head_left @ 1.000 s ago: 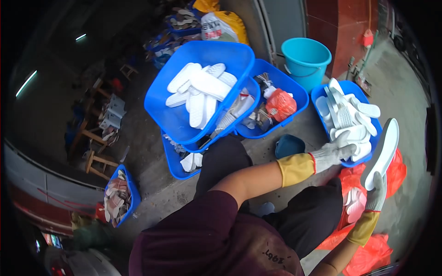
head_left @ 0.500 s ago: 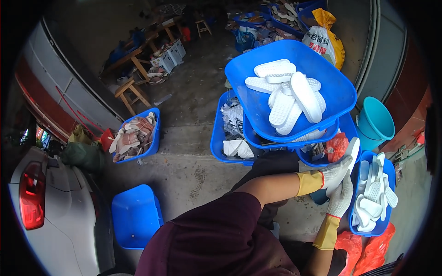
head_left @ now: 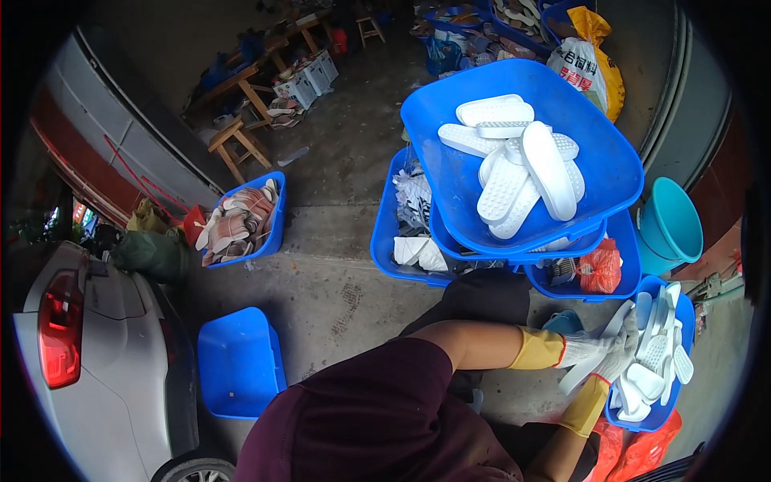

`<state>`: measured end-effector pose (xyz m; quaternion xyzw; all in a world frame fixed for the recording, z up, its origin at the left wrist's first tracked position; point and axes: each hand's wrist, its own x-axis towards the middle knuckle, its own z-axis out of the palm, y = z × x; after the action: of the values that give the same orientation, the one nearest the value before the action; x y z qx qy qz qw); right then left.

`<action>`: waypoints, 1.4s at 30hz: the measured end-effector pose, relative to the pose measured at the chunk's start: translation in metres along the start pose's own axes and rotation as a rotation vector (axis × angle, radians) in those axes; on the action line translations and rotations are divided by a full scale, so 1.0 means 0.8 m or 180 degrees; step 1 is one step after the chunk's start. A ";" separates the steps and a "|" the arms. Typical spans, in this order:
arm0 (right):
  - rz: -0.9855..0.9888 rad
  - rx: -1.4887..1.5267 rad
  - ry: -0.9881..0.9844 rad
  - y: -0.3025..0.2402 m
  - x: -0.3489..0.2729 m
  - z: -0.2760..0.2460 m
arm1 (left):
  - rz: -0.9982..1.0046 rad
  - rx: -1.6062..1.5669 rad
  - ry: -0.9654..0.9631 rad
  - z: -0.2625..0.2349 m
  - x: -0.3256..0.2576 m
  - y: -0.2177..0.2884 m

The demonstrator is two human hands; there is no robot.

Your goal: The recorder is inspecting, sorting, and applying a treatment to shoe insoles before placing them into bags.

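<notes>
White shoe soles (head_left: 654,345) fill a blue basin (head_left: 685,387) at my right. By its left edge, my left hand (head_left: 589,350) and my right hand (head_left: 617,361), both in whitish knit gloves with yellow cuffs, come together around a white shoe sole (head_left: 575,376). Its pale ends show past the gloves, and the fingers are partly blurred. Both hands look closed on it. Farther ahead, a large blue basin (head_left: 434,181) holds a loose heap of white soles (head_left: 548,171), some with dimpled faces up.
Below the large basin stand more blue basins (head_left: 384,233), one with an orange-red bag (head_left: 600,267). A teal bucket (head_left: 673,221) is at the right. At the left are a blue tub (head_left: 241,365), a basin of pinkish shoe pieces (head_left: 241,221) and a silver car (head_left: 104,361).
Both hands have come down and nearer, from beside the orange-red bag to the left edge of the sole-filled basin. The white sole has moved with them. The view has shifted slightly.
</notes>
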<state>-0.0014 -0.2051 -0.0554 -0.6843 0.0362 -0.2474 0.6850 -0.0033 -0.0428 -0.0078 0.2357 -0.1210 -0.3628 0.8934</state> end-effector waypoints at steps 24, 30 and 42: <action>-0.0197 -0.1497 0.0098 -0.052 -0.013 -0.001 | -0.0748 0.1379 0.0110 -0.002 -0.045 -0.023; 0.0036 -0.0264 -0.0338 -0.047 -0.040 0.022 | -0.0311 -0.0050 0.0174 0.006 -0.030 -0.004; 0.1443 -0.0298 0.0267 -0.109 -0.104 0.045 | -0.0717 0.0060 0.0024 0.017 -0.005 0.031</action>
<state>-0.0855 -0.1345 0.0059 -0.6788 0.2289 -0.1135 0.6884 0.0034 -0.0290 0.0163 0.2576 -0.0938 -0.4588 0.8452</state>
